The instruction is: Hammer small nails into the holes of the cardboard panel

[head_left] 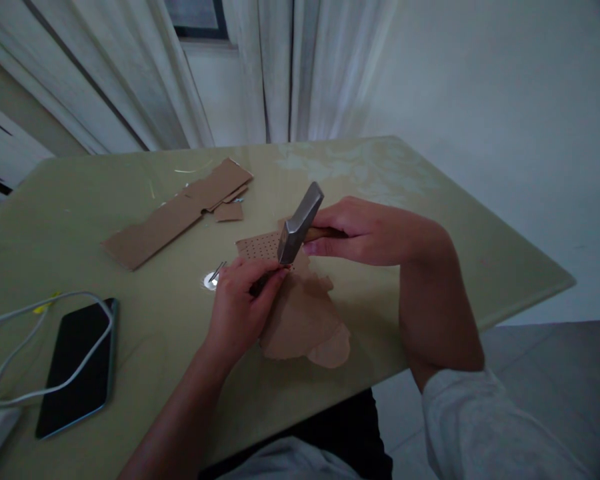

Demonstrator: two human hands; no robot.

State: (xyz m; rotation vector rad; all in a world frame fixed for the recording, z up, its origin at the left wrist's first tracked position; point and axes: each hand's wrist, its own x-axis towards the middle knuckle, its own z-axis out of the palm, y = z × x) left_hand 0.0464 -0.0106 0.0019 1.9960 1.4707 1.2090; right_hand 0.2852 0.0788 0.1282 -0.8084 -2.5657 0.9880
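A hammer (300,223) with a metal head and wooden handle is in my right hand (363,230), fingers closed round the handle. Its head is tilted, the lower face right at the fingertips of my left hand (243,300). Those fingers are pinched together over a piece of cardboard (263,247) punched with rows of small holes; what they hold is hidden by the hammer head. Beneath and nearer to me lies a torn brown cardboard piece (300,320). Beside my left knuckles, thin metal pins (218,271) stick up by a small white round thing (211,281).
A long cardboard strip (180,217) and a small cardboard scrap (229,212) lie toward the back left of the table (500,267). At the left are a dark phone (77,367) and a white cable (93,353) looped over it. Curtains (275,73) hang behind.
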